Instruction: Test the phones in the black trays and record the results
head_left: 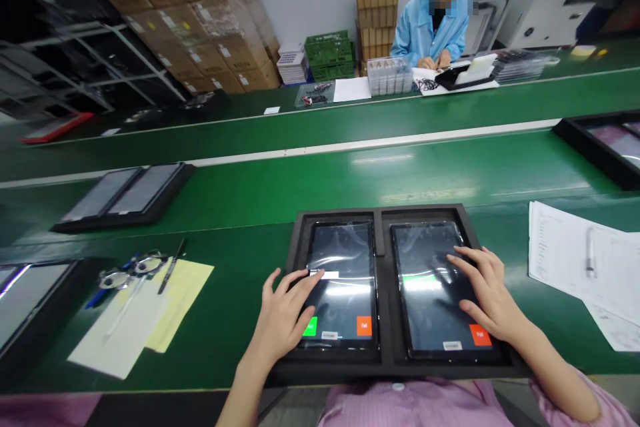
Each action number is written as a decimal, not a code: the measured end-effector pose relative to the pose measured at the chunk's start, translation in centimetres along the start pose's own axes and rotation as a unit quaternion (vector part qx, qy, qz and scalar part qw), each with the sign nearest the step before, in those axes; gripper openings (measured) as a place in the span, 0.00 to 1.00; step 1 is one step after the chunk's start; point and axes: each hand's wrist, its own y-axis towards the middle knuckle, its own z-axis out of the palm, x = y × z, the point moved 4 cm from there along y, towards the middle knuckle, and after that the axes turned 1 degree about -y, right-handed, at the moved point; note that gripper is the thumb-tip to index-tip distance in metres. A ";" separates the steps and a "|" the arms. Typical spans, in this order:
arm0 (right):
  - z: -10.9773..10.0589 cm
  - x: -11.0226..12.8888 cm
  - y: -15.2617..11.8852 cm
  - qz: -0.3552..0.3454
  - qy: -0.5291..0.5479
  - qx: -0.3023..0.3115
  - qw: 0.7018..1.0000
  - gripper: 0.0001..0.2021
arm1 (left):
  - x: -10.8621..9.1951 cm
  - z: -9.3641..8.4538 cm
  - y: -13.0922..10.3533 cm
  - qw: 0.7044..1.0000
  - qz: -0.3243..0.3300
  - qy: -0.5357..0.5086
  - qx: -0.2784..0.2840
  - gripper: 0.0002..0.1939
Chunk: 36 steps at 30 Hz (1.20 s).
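Note:
Two tablets lie face up, side by side, in a black foam tray (pixel 383 367) at the table's near edge. The left tablet (pixel 345 253) is lit, with a green square at its lower left and an orange "Fail" square at its lower right. Over its left side rests my left hand (pixel 280 320), fingers spread, index fingertip at a white box on the screen. The right tablet (pixel 425 307) shows a green bar and an orange "Fail" square. My right hand (pixel 487 293) is above its right side with fingers apart. Neither hand grasps anything.
Foam trays with more tablets sit at the left (pixel 135 193) and the far right (pixel 600 153). Yellow paper (pixel 185 287) with pens lies left; printed sheets (pixel 565 253) lie right. Across the green table, a person in a blue coat (pixel 407 27) works behind a clear box (pixel 390 77).

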 end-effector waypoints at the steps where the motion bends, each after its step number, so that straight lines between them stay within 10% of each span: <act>1: -0.5 -0.2 0.1 0.001 -0.010 -0.002 1.000 0.30 | 0.2 -0.4 0.2 1.000 0.000 0.003 0.006 0.27; 6: -2.0 -3.4 2.4 0.022 0.004 0.005 1.000 0.27 | 1.7 -2.2 4.4 0.998 -0.005 -0.062 0.023 0.27; 13: 3.0 -5.7 7.1 0.076 -0.098 0.063 0.990 0.23 | -0.5 3.8 13.5 0.987 0.064 -0.057 0.136 0.29; 29: 3.1 -5.9 6.0 0.117 0.037 -0.006 0.992 0.30 | -1.8 5.1 12.0 0.977 0.206 -0.035 0.028 0.34; 36: 2.5 -6.9 5.5 0.191 0.083 -0.095 0.973 0.27 | 0.1 4.0 11.9 0.995 0.048 -0.008 -0.090 0.18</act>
